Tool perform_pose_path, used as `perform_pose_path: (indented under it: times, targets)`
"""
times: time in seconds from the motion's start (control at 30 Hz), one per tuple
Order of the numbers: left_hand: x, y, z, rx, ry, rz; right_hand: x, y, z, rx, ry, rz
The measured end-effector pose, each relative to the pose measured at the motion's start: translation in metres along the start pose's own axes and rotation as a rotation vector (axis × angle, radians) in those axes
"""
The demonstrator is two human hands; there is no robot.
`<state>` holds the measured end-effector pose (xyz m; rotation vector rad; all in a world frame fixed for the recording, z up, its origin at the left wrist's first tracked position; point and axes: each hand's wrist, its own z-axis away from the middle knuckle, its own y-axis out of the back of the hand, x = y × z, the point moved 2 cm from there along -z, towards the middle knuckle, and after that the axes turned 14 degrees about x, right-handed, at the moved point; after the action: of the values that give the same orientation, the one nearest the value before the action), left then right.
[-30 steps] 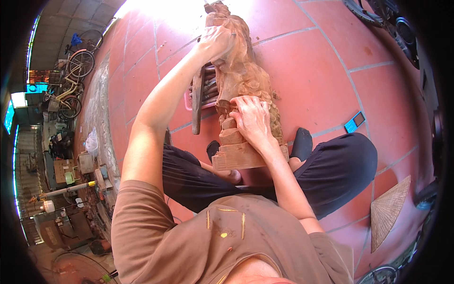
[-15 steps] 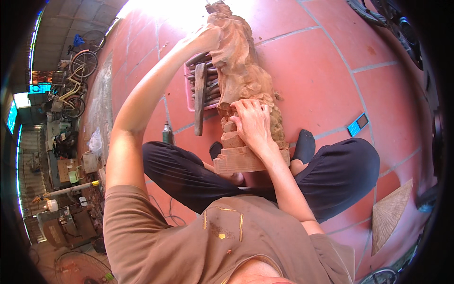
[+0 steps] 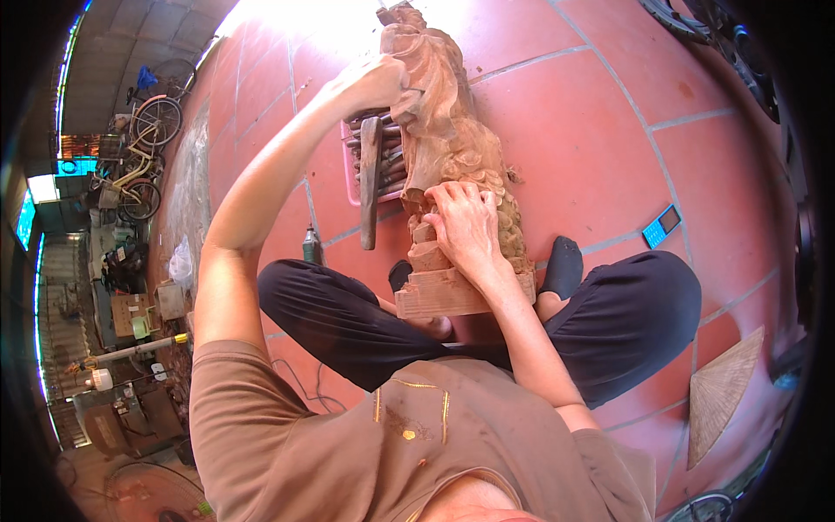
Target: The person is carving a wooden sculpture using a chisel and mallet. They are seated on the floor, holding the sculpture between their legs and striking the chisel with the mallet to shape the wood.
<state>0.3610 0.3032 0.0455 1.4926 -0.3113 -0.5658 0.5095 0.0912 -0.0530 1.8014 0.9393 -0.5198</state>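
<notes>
A brown carved wooden statue (image 3: pixel 444 143) with a squared base lies lengthwise before me, its base between my bent legs. My left hand (image 3: pixel 378 83) is closed at the left side of its upper part, knuckles up; whatever its fingers hold is hidden. Lower down, my right hand (image 3: pixel 465 224) grips the carving near the base, fingers bent over its surface. Left of the statue, a pink tray (image 3: pixel 352 178) holds several dark-handled tools. A long wooden mallet-like piece (image 3: pixel 370 183) lies across the tray's edge.
A dark green bottle (image 3: pixel 310 246) stands by my left knee. On the red tile floor at right lie a blue phone (image 3: pixel 662 227) and a conical straw hat (image 3: pixel 722 400). Bicycles (image 3: pixel 143 165) stand far left, with a fan (image 3: pixel 152 491) at lower left. Wood crumbs lie beside the statue.
My left hand has shifted slightly left along the statue's side, and its closed knuckles show more plainly. My right hand stays in the same place on the carving.
</notes>
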Motion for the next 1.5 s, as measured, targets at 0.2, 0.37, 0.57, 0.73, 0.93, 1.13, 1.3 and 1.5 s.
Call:
perform_pose_path:
  times: [0.2,0.37,0.57,0.73,0.93,1.13,1.3,1.5]
  targets:
    - [-0.025,-0.035,-0.035,0.184,0.123,-0.064,-0.004,-0.003,-0.001,-0.008,0.002,0.045]
    - [-0.001,-0.046,-0.029,0.232,0.031,-0.137,-0.003,-0.005,0.002,0.014,0.019,0.016]
    - [0.005,-0.002,-0.003,0.083,-0.005,-0.033,0.000,-0.002,0.000,-0.004,0.009,0.032]
    - [-0.027,-0.025,-0.036,0.218,0.047,-0.112,-0.004,-0.003,0.000,-0.001,0.023,0.047]
    - [0.000,-0.044,-0.030,0.183,0.124,-0.021,0.001,-0.005,0.001,0.012,0.022,0.037]
    - [0.006,0.014,0.007,0.023,-0.001,0.017,0.000,-0.002,-0.001,0.000,0.017,0.060]
    - [-0.020,-0.045,-0.026,0.241,0.087,-0.033,-0.004,-0.005,0.002,-0.009,0.030,0.053]
    - [0.017,-0.041,-0.018,0.174,0.003,-0.077,0.001,-0.004,0.002,0.016,0.031,0.032]
